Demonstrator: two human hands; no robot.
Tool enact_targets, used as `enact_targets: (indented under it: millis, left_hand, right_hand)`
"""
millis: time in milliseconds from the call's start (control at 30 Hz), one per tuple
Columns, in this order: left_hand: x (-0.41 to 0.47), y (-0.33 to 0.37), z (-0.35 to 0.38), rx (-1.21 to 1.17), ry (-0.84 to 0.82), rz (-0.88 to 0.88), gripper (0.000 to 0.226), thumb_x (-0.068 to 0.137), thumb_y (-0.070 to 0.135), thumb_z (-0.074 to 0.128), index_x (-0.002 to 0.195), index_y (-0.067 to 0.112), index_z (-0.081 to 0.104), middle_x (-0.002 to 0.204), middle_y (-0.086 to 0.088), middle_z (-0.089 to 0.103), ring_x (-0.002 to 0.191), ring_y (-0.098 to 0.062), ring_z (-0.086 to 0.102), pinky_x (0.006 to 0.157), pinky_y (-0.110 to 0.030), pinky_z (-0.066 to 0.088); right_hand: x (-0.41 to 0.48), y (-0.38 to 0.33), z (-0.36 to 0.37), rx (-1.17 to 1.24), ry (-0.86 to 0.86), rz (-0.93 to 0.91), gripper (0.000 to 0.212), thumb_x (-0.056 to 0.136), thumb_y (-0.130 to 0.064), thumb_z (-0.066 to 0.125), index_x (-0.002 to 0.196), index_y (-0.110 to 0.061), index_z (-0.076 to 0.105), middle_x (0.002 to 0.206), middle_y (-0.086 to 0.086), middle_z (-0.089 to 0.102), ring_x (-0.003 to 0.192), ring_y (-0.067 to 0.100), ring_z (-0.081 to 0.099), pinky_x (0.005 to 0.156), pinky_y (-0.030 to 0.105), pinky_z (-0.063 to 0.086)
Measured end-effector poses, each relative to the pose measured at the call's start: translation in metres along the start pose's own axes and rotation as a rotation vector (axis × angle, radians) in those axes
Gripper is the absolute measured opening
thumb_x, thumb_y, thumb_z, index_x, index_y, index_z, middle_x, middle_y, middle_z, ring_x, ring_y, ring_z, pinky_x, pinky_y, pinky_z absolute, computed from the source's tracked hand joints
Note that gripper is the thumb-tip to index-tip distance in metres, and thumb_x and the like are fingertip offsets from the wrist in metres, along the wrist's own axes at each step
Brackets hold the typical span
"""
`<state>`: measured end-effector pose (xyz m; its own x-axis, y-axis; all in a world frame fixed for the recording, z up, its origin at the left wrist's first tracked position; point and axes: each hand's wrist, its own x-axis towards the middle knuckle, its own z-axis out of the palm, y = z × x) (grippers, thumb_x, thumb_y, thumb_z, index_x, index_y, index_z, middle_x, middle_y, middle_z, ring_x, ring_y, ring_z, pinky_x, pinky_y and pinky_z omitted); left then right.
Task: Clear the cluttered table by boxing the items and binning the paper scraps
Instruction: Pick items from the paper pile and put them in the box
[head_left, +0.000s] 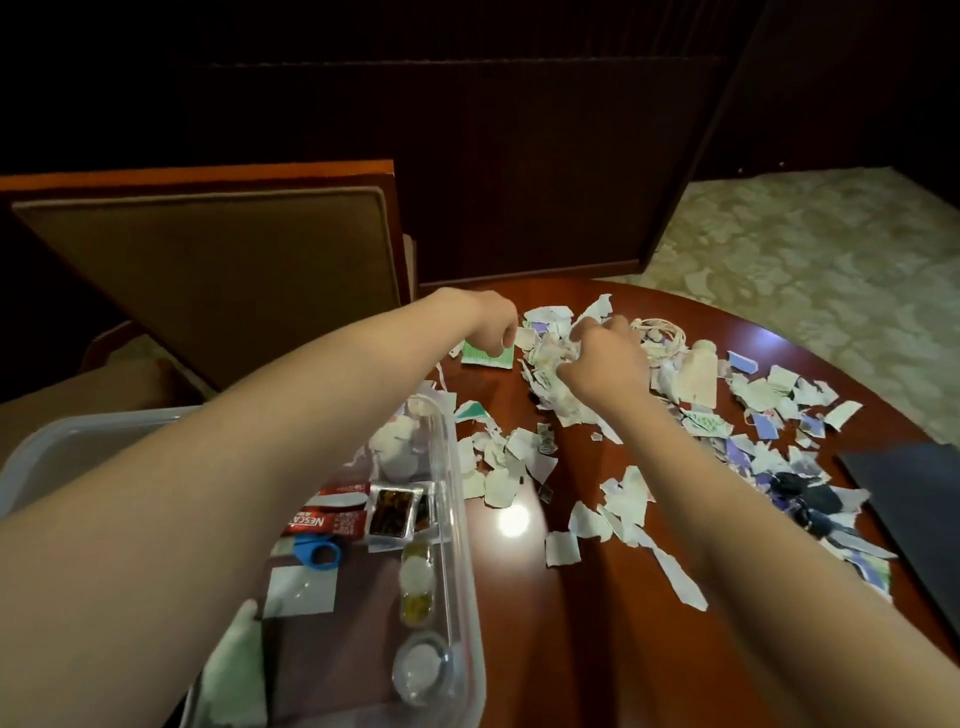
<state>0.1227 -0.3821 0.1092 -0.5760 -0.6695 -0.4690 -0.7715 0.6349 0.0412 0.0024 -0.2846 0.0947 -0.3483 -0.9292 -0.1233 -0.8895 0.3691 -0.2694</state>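
**Both hands at the far heap of scraps**

The left hand (493, 325) hovers over a green packet (485, 356) that lies flat with its long side across the bench (519, 597). Its fingers (508, 338) curl downward, and I cannot tell whether they hold the packet. The right hand (605, 361) digs curled fingers (582, 328) into the paper scraps (550, 384) and grips a clump. The clear plastic box (457, 499) sits near left, its long axis running away from the person, with red sachets (332, 522) inside.

Both bare arms reach forward (nearly parallel); left grip (493, 327) and right grip (605, 358) curl fingers downward.
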Motion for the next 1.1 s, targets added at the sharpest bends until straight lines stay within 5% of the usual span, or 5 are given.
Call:
enact_targets:
  millis: [233, 833, 1100]
  left_hand:
    - [0.039, -0.003, 0.008, 0.159, -0.061, -0.041, 0.053, 0.094, 0.021, 0.053, 0.144, 0.012, 0.035, 0.143, -0.008, 0.042, 0.127, -0.026, 0.044, 0.101, -0.034, 0.041]
    - [0.051, 0.011, 0.027, 0.273, -0.138, -0.173, 0.097, 0.078, 0.038, 0.073, 0.148, 0.007, 0.014, 0.143, -0.012, 0.042, 0.124, -0.029, 0.049, 0.095, -0.035, 0.046]
    - [0.044, 0.013, 0.021, 0.225, -0.193, -0.062, 0.070, 0.080, 0.035, 0.072, 0.137, 0.007, 0.042, 0.132, -0.010, 0.051, 0.119, -0.028, 0.051, 0.100, -0.039, 0.046]
  right_hand:
    - [0.024, 0.008, 0.025, -0.008, -0.023, 0.084, 0.069, 0.085, -0.033, 0.062, 0.139, -0.010, 0.026, 0.143, 0.018, 0.030, 0.133, 0.037, 0.030, 0.107, 0.045, 0.029]
    - [0.032, 0.024, 0.054, 0.119, -0.029, 0.108, 0.061, 0.085, -0.023, 0.063, 0.134, -0.006, 0.031, 0.132, 0.014, 0.046, 0.120, 0.034, 0.049, 0.086, 0.038, 0.044]
    - [0.025, 0.031, 0.041, 0.235, 0.026, 0.161, 0.064, 0.082, -0.020, 0.062, 0.137, -0.008, 0.032, 0.129, 0.013, 0.050, 0.117, 0.032, 0.050, 0.083, 0.037, 0.045]
